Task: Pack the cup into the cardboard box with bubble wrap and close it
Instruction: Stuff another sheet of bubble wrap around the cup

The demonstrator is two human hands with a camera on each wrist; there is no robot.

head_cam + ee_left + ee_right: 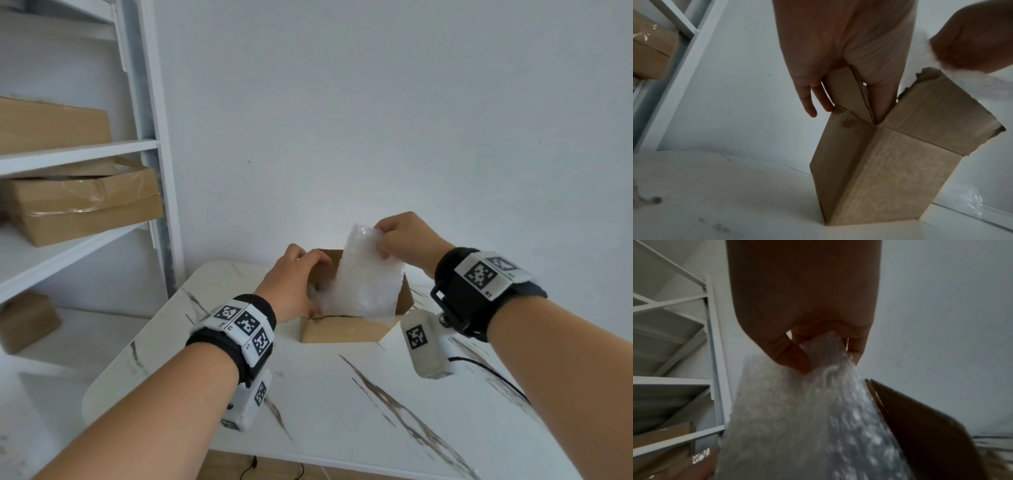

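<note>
- Cardboard box (346,330) is standing open on the marble-patterned table (342,404), near its far edge; its flaps are standing up or splaying outward.
- Left hand (291,284) is gripping the box's left flap (844,91); in the left wrist view the thumb is lying inside the flap and the fingers (807,99) outside it, so the flap is being pinched between them.
- Right hand (404,240) is pinching the top edge of the bubble wrap (366,281) between thumb and curled fingers; the sheet is hanging upright, its lower part reaching down inside the box.
- Cup: hidden; whether it is sitting inside the box cannot be told.
- White shelving (144,144) is standing at the left, carrying other cardboard boxes (82,202).
</note>
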